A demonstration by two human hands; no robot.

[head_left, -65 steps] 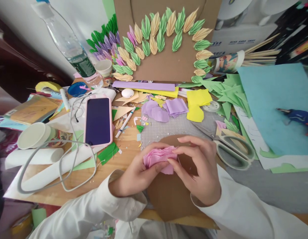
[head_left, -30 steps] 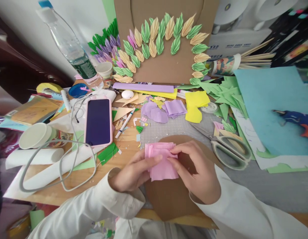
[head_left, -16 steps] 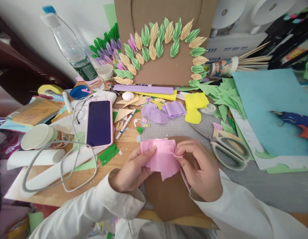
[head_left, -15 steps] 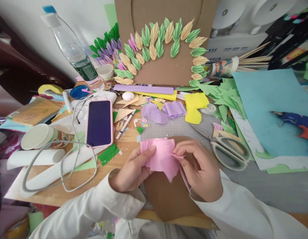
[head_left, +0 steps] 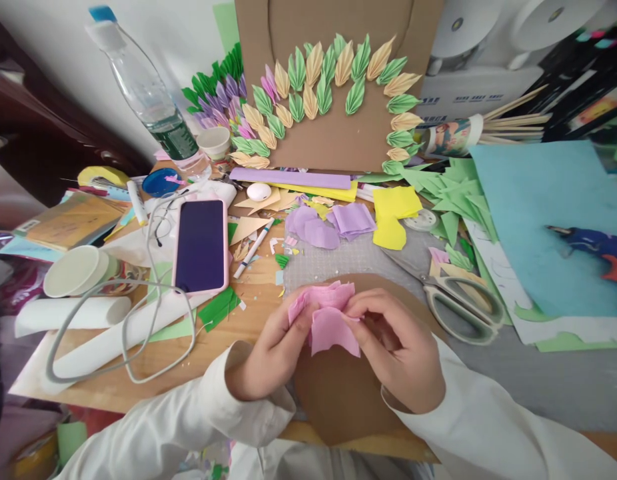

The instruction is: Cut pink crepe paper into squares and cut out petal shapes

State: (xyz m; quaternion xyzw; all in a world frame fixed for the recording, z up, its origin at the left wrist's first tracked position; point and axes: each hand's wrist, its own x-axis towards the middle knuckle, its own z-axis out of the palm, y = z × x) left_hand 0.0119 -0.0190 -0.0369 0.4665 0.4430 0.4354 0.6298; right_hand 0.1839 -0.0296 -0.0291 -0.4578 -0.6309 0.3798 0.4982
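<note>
Pink crepe paper [head_left: 333,327], in several layers, is held up between my two hands near the front of the table. My left hand [head_left: 276,347] pinches its left side between thumb and fingers. On the other side, my right hand [head_left: 401,350] grips the right edge with thumb and forefinger. The front layer bends forward and hangs down with a curved upper edge. Below the hands lies a brown cardboard piece [head_left: 338,407] with a rounded outline. Scissors [head_left: 463,307] with grey handles rest right of my right hand.
Purple paper pieces [head_left: 353,220] and yellow paper [head_left: 396,213] lie ahead. A phone [head_left: 201,247], a looped cable [head_left: 123,360] and a water bottle [head_left: 153,107] are left. A blue glue gun [head_left: 588,243] rests on blue paper [head_left: 533,193]. Behind stands cardboard [head_left: 333,143] with folded paper leaves.
The pink paper was spread flatter with a corner pointing down; now it is bunched and its front layer folds forward. My hands have drawn slightly closer together around it.
</note>
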